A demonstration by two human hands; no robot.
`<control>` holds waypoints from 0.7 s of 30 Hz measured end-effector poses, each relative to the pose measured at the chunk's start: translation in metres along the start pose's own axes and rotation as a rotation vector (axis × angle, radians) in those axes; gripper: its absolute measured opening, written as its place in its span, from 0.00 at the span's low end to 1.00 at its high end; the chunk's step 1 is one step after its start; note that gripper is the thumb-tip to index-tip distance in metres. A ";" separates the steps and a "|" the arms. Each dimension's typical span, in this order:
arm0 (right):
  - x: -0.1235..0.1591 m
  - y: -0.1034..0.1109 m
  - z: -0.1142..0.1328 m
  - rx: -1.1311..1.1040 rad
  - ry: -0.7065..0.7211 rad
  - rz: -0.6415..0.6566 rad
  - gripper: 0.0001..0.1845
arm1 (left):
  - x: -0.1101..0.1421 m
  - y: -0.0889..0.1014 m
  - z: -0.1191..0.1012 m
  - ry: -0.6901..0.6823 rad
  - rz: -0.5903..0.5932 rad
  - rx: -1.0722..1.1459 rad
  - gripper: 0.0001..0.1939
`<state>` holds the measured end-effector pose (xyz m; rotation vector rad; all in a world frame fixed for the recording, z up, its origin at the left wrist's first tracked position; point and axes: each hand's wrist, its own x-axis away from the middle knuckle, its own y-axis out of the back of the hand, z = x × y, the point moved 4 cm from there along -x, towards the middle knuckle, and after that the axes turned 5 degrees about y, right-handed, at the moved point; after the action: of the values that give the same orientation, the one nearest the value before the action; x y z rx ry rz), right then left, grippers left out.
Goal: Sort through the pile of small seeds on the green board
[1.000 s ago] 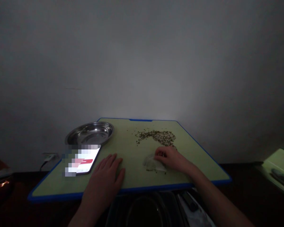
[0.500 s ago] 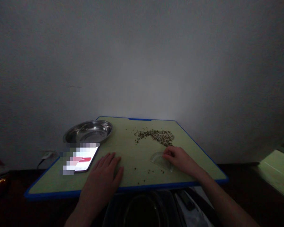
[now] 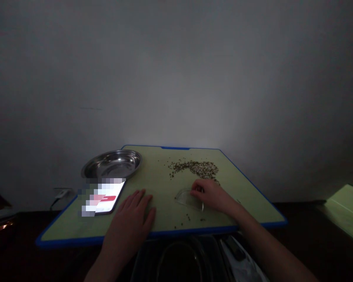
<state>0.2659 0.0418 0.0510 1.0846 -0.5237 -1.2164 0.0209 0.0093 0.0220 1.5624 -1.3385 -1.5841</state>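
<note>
A clear plastic protractor (image 3: 186,198) is pinched at its right side by my right hand (image 3: 207,192), whose fingers are closed on it just above the yellow-green table (image 3: 153,164). Beyond that hand lies a spread pile of small dark and pale grains (image 3: 201,168), too small to name exactly. Several stray grains (image 3: 188,217) are scattered near the front edge, on my side of the protractor. My left hand (image 3: 133,213) rests flat on the table at the front left, fingers stretched out, holding nothing.
A shiny metal basin (image 3: 114,164) stands at the table's back left. In front of it a lit phone (image 3: 108,197) lies close to my left hand. Blue trim (image 3: 70,243) edges the table. Behind is a grey wall (image 3: 176,78), with a plugged-in charger (image 3: 61,194) at left.
My right hand has moved left with the protractor, and several stray grains near the front edge have shifted. My left hand stays flat in place. The whole view has shifted slightly.
</note>
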 end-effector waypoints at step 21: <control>-0.078 -0.011 0.024 0.189 0.094 0.029 0.09 | 0.000 0.003 -0.001 0.022 0.031 -0.022 0.22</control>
<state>0.2167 0.1050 0.0684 1.2835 -0.5888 -1.1015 0.0212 0.0080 0.0248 1.5339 -1.3227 -1.5535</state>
